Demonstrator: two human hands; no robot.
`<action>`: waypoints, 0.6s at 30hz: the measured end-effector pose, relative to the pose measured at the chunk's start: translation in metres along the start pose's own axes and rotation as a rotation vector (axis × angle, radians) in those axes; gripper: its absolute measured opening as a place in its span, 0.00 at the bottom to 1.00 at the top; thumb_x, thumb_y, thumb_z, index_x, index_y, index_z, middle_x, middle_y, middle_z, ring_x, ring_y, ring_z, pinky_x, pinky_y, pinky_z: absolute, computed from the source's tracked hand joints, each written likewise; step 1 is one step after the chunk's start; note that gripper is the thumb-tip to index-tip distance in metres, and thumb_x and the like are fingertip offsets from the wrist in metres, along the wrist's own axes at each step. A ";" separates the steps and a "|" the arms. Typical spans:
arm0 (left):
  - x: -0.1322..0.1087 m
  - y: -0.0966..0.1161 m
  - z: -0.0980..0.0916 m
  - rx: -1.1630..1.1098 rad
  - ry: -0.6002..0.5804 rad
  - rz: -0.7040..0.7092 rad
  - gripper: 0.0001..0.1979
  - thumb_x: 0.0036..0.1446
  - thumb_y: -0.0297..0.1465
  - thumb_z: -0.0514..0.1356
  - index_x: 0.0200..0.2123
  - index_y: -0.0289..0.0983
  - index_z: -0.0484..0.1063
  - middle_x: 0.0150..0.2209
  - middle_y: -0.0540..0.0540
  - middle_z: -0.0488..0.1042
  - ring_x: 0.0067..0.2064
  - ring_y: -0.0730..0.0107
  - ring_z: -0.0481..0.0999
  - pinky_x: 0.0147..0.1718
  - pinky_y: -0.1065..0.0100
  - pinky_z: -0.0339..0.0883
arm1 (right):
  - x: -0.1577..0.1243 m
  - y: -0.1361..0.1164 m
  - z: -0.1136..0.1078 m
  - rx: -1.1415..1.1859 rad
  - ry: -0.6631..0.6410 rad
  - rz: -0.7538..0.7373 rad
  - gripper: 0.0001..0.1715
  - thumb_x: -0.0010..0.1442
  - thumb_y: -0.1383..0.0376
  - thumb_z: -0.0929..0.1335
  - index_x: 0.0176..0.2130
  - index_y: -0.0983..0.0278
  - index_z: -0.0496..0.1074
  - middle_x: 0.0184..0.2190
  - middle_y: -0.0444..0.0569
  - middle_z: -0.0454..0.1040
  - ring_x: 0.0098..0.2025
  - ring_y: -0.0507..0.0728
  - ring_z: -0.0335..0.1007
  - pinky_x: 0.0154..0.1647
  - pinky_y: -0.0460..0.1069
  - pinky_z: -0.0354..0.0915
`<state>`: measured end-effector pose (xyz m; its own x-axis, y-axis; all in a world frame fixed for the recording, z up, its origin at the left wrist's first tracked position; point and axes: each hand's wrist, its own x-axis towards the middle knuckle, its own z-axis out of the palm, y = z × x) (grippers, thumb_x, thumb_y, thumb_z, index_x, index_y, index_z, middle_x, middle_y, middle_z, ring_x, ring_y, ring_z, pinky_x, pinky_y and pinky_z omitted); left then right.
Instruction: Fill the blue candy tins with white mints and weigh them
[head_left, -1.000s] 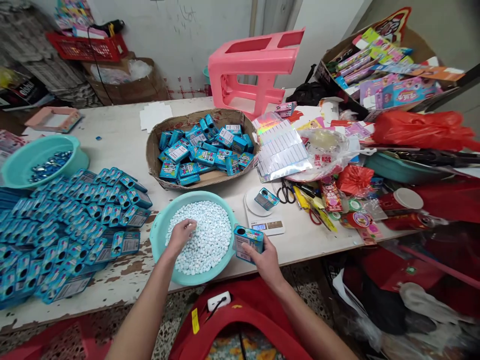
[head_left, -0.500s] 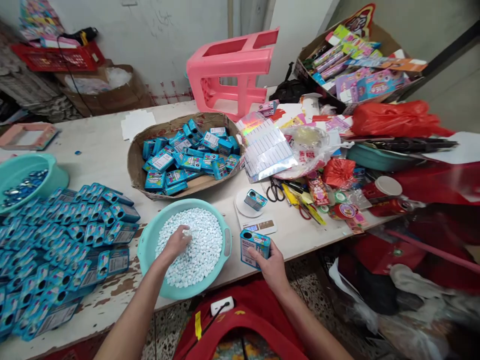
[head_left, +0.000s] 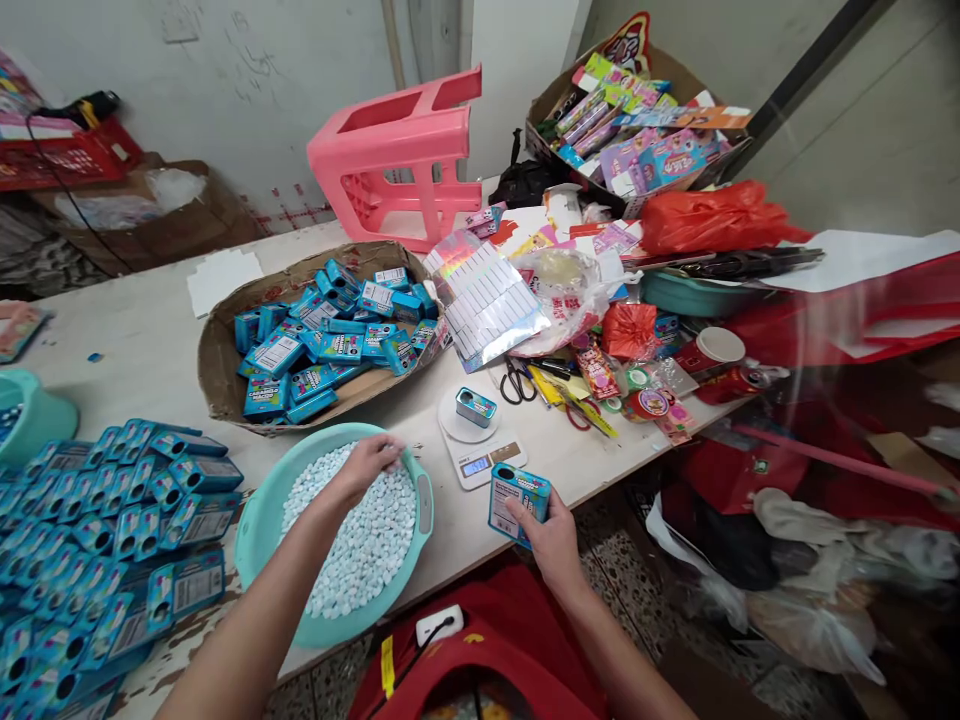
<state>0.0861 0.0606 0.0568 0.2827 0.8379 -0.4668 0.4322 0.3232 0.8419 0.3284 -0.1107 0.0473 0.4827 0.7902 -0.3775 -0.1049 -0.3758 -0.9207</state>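
Note:
My left hand (head_left: 365, 466) rests in a teal basin (head_left: 259, 520) full of small white candies (head_left: 352, 545), fingers curled into the pile; what they hold is hidden. My right hand (head_left: 550, 530) grips a small blue box (head_left: 517, 500) upright at the table's front edge, its round hole facing up. A white kitchen scale (head_left: 480, 445) stands just behind it with another blue box (head_left: 475, 406) lying on its pan.
A cardboard tray (head_left: 217, 370) holds several blue boxes. Rows of blue boxes (head_left: 112, 540) cover the left of the table. A pink stool (head_left: 397, 150) lies at the back. Scissors (head_left: 514, 380), sticker sheets (head_left: 487, 295), red bags and packets crowd the right.
The view has swung to the right, so everything sits further left in frame. My left hand shifted toward the basin's far rim; my right hand still holds the blue box.

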 end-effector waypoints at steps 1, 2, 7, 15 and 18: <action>0.015 0.015 0.011 0.060 -0.022 0.047 0.08 0.48 0.33 0.59 0.31 0.35 0.73 0.24 0.47 0.71 0.24 0.70 0.69 0.26 0.68 0.63 | 0.001 0.001 -0.003 0.006 0.011 0.006 0.22 0.46 0.54 0.74 0.37 0.65 0.71 0.32 0.49 0.77 0.33 0.58 0.72 0.38 0.53 0.70; 0.031 0.030 0.022 0.127 -0.038 0.092 0.07 0.48 0.31 0.58 0.30 0.35 0.73 0.24 0.47 0.71 0.24 0.69 0.69 0.26 0.68 0.63 | 0.002 0.002 -0.005 0.015 0.020 0.013 0.22 0.46 0.54 0.74 0.38 0.65 0.71 0.33 0.49 0.77 0.33 0.58 0.72 0.38 0.53 0.70; 0.089 0.080 0.069 0.459 -0.054 0.316 0.07 0.47 0.23 0.57 0.26 0.37 0.74 0.32 0.45 0.72 0.37 0.63 0.71 0.37 0.65 0.62 | 0.006 0.009 -0.020 0.055 0.048 0.063 0.23 0.47 0.54 0.73 0.40 0.65 0.72 0.35 0.50 0.78 0.35 0.59 0.73 0.39 0.53 0.71; 0.106 0.088 0.084 0.757 -0.094 0.471 0.16 0.49 0.20 0.55 0.40 0.38 0.74 0.39 0.43 0.71 0.39 0.62 0.71 0.37 0.65 0.61 | 0.009 0.017 -0.032 0.102 0.081 0.078 0.23 0.48 0.55 0.73 0.40 0.65 0.72 0.36 0.51 0.78 0.36 0.59 0.74 0.39 0.53 0.70; 0.108 0.088 0.082 0.776 -0.080 0.490 0.15 0.49 0.20 0.55 0.39 0.38 0.74 0.38 0.45 0.71 0.38 0.65 0.72 0.35 0.67 0.62 | 0.012 0.015 -0.030 0.084 0.069 0.062 0.22 0.49 0.55 0.73 0.40 0.65 0.72 0.36 0.51 0.78 0.36 0.59 0.74 0.40 0.53 0.70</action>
<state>0.2254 0.1435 0.0579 0.6317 0.7611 -0.1471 0.6932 -0.4697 0.5466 0.3587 -0.1219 0.0322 0.5314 0.7304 -0.4291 -0.2078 -0.3786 -0.9019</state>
